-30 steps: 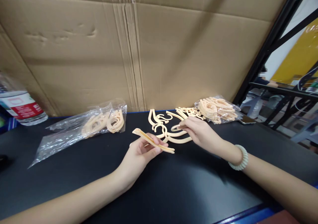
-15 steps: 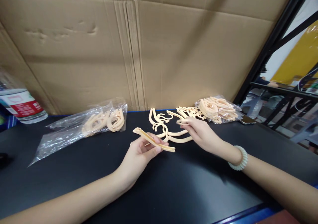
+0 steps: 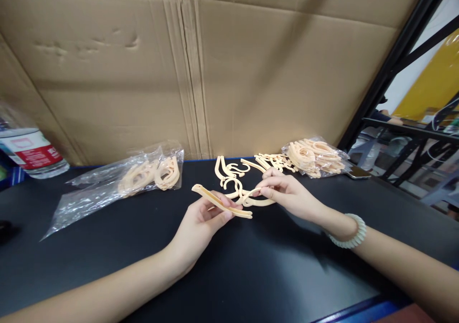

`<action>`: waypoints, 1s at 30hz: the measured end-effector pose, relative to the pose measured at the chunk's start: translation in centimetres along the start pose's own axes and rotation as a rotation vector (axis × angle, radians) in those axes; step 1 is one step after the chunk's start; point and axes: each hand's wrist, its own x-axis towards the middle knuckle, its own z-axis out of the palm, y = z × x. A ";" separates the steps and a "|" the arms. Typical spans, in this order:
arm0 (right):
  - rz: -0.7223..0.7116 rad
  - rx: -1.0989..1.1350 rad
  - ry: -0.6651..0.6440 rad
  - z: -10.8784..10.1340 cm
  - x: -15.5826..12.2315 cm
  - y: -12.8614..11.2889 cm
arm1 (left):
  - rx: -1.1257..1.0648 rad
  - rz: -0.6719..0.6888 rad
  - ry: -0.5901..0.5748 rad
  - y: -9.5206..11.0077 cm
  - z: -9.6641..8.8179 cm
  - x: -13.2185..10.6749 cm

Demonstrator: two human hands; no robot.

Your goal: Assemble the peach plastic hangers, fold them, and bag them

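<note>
No word, brand or number can be read with certainty. The bottle (image 3: 34, 155) at the far left wears a white and red label (image 3: 21, 146): pale characters on the red band are too blurred to make out, and above them, on the white part, sits a faint pinkish mark, also unreadable

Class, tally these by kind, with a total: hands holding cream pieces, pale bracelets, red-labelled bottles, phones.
Hands holding cream pieces: 2 (left hand, right hand)
Pale bracelet: 1
Red-labelled bottle: 1
Phone: 1
Total: 5
</note>
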 end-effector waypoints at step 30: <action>0.315 0.682 -0.082 2.3 -0.7 -0.1 | 0.090 0.087 0.015 0.0 -0.1 -0.1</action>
